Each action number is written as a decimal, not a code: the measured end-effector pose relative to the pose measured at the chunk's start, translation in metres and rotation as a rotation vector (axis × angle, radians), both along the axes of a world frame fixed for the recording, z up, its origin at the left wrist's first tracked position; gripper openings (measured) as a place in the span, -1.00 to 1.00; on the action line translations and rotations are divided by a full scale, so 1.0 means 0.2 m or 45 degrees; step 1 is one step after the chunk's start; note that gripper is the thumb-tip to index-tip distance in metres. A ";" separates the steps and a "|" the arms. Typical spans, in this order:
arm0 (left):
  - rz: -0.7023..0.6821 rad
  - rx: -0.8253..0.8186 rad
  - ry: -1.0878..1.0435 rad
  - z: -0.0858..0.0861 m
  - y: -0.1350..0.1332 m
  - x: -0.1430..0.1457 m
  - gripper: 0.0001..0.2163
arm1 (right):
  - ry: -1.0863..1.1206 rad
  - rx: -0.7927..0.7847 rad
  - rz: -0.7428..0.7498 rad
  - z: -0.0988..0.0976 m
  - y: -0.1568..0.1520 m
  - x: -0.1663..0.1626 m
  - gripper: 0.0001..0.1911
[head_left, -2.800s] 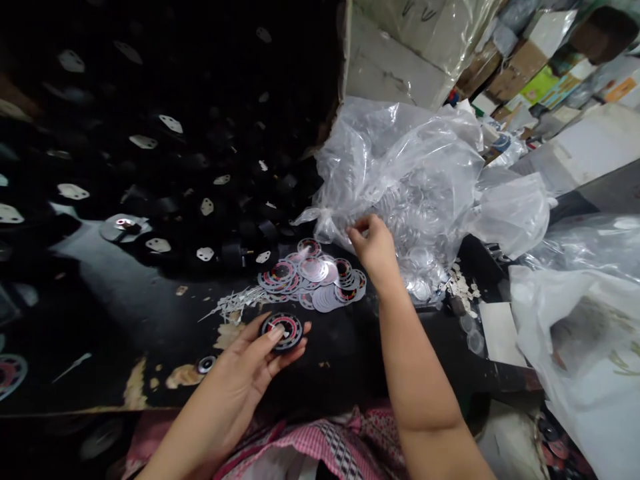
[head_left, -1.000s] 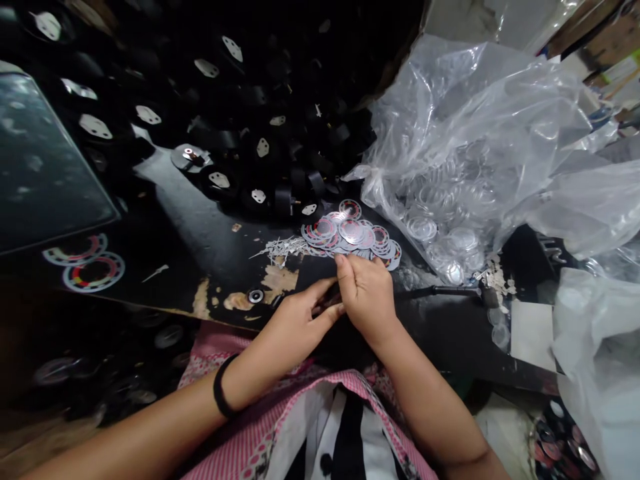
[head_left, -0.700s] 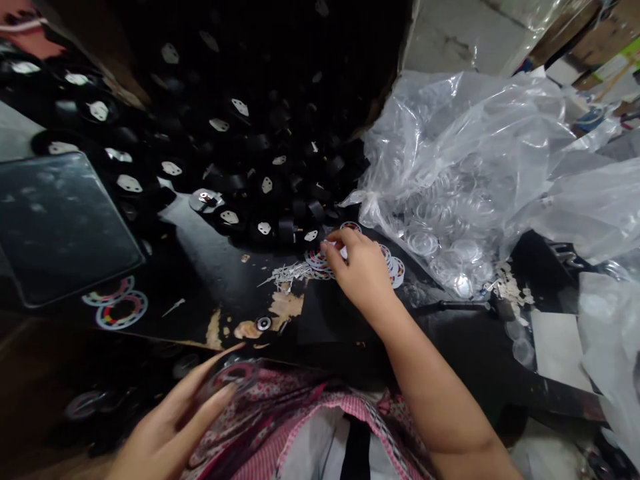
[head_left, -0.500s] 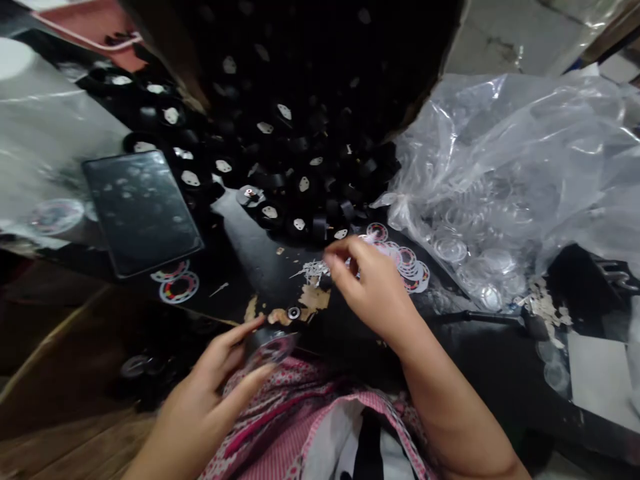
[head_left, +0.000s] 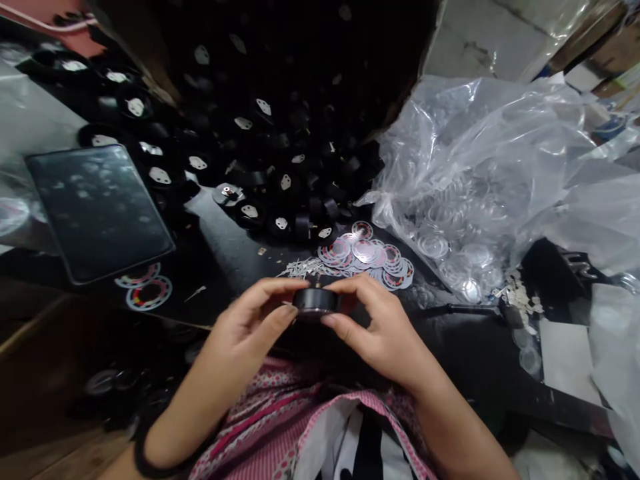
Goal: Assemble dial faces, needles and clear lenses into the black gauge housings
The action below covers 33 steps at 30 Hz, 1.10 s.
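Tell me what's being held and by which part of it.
A round black gauge, held by opposite sides of its case: the left grip has one side, the right grip the other.

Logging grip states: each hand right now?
Left hand: closed, holding the left side of the black case.
Right hand: closed, holding its right side.

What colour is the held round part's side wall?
The round part's side wall is black, clearest in the head view.
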<state>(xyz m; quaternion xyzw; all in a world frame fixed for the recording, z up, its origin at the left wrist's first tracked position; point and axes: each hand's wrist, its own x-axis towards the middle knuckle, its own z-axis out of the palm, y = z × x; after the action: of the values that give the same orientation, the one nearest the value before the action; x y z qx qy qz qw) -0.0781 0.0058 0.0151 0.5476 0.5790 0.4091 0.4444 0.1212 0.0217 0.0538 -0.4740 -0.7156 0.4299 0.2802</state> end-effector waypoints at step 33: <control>0.149 0.260 0.794 -0.14 -0.13 -0.38 -0.79 | -0.304 -0.023 0.318 -0.05 0.03 -0.20 -0.76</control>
<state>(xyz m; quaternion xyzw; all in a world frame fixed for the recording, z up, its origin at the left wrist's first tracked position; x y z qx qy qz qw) -0.1537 -0.0209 -0.0125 0.6539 0.6737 0.3026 0.1644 0.0808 0.0276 0.0429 -0.4315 -0.7932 0.4085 0.1332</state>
